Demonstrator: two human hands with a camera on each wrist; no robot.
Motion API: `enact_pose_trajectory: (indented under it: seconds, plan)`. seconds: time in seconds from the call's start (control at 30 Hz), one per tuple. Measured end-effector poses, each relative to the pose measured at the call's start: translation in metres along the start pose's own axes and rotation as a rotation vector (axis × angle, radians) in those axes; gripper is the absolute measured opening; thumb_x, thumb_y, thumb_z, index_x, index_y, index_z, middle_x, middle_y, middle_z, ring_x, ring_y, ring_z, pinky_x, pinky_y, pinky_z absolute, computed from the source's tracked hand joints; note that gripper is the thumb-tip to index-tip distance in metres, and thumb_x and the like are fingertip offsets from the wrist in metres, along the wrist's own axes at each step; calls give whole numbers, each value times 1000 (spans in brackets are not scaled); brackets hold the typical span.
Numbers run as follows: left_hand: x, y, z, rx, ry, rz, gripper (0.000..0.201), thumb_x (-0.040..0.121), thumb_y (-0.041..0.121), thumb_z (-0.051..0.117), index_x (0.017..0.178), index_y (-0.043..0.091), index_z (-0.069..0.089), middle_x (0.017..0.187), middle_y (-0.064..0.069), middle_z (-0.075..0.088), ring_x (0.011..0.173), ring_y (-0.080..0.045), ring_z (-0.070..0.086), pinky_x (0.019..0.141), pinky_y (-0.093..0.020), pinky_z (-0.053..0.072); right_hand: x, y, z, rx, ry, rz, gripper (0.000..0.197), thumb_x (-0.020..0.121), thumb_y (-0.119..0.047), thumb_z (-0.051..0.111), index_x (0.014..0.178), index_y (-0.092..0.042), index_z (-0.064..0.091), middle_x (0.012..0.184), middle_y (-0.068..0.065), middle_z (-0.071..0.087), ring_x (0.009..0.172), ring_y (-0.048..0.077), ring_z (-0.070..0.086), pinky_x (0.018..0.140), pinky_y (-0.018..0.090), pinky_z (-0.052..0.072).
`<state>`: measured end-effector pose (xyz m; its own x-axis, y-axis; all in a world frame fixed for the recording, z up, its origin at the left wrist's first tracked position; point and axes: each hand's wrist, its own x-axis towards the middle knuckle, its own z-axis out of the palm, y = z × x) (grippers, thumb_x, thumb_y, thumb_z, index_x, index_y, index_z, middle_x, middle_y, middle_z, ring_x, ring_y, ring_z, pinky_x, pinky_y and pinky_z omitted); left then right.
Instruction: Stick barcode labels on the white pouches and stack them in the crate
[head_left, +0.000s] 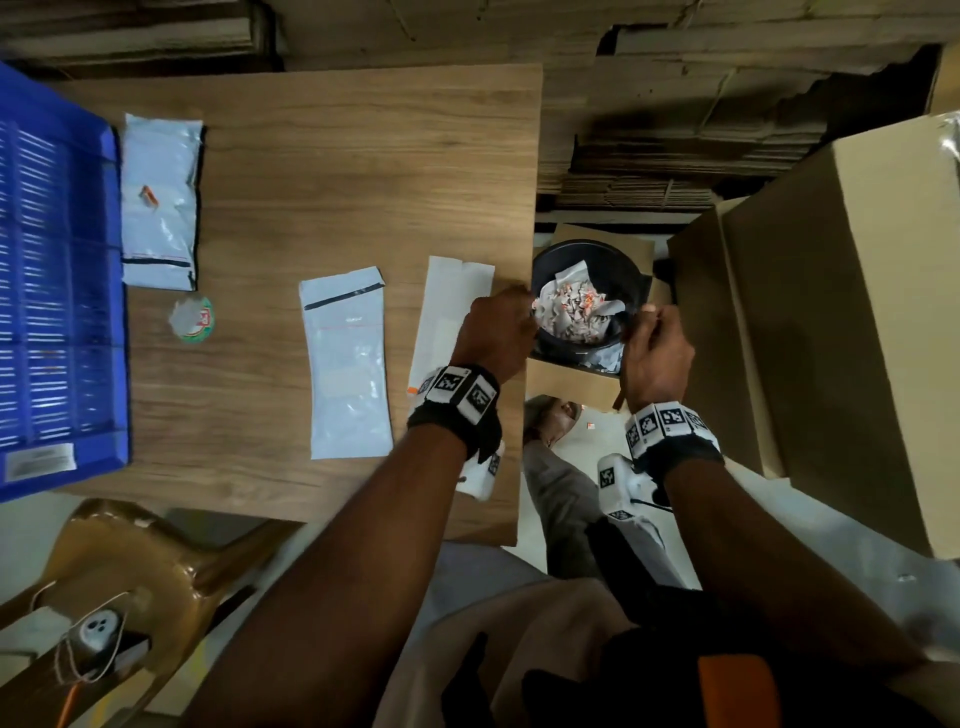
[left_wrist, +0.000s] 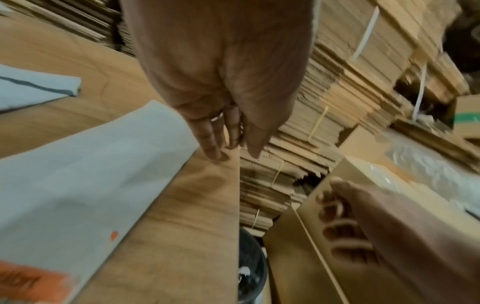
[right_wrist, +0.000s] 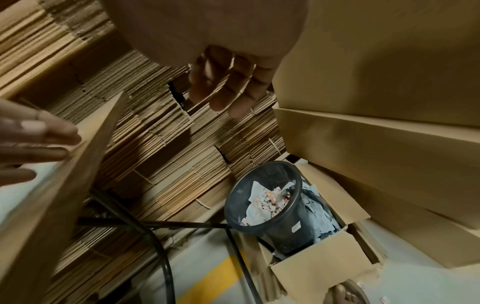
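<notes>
Wood-grain counter (head_left: 322, 171) carries a white pouch (head_left: 347, 366) lying flat near its front edge, with a label sheet (head_left: 447, 312) just to its right. A second pouch (head_left: 160, 200) lies beside the blue crate (head_left: 52, 291) at the counter's left end, near a small round roll (head_left: 191, 318). The left hand (head_left: 493, 332) rests at the counter's right edge, fingers (left_wrist: 213, 142) straight and touching the wood, holding nothing. The right hand (head_left: 655, 353) hangs past the edge above a black bin (right_wrist: 270, 203) full of paper scraps, fingers (right_wrist: 233, 86) loosely spread, empty. Cardboard boxes (head_left: 841, 322) stand to the right.
</notes>
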<state>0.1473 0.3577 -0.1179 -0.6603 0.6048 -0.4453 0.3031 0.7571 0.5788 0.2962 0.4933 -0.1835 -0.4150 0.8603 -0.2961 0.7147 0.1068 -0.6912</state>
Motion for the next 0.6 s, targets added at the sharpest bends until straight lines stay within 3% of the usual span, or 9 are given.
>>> enact_pose_trajectory:
  seconds: [0.07,0.13,0.2,0.23,0.3,0.4,0.5,0.6]
  plan:
    - [-6,-12,-9,-144,120,-17,26,93,14,62,116,14,73,118,-8,72,108,-25,67,93,-37,54,-18,-4,2,8,10,-34,45,107,-49,35,102,-14,64,95,10,71,84,24,69,67,30,54]
    - [-16,-32,-23,-270,286,-42,21,89,8,64,105,15,77,110,-3,75,99,-18,70,91,-30,55,-36,-15,4,0,22,-59,38,106,-44,42,99,-13,64,91,10,69,80,25,66,66,30,54]
    - [-30,-59,-37,-265,322,-124,20,87,5,64,96,17,77,100,0,76,90,-12,70,82,-11,50,-57,-27,9,26,24,-73,28,106,-34,49,104,-11,65,91,6,67,79,20,64,66,23,50]
    - [-38,-74,-45,-236,313,-173,20,86,5,63,93,19,77,98,2,77,88,-12,70,80,-10,48,-68,-34,12,48,24,-97,23,105,-31,52,105,-12,65,91,4,67,79,18,63,68,25,51]
    - [-55,-107,-56,-242,301,-256,21,84,4,63,85,22,75,90,5,76,87,-15,71,85,-25,55,-90,-47,21,85,11,-179,15,102,-27,56,105,-16,66,91,-2,68,79,10,64,70,30,55]
    - [-75,-143,-64,-327,206,-353,20,80,8,69,72,27,71,83,8,74,81,-17,72,74,-42,62,-124,-66,43,120,-44,-280,8,99,-22,61,102,-19,67,89,-7,66,79,-1,61,70,25,55]
    - [-82,-158,-66,-328,85,-417,11,75,21,74,68,28,71,82,2,75,82,-23,73,70,-45,63,-152,-76,73,67,-91,-288,8,96,-27,61,98,-27,69,93,-7,67,82,6,63,71,38,58]
    - [-84,-160,-69,-307,7,-435,3,74,27,77,76,26,74,87,-3,76,85,-28,73,74,-44,63,-171,-78,100,10,-115,-235,13,96,-27,58,103,-30,68,100,-6,68,86,12,65,77,46,58]
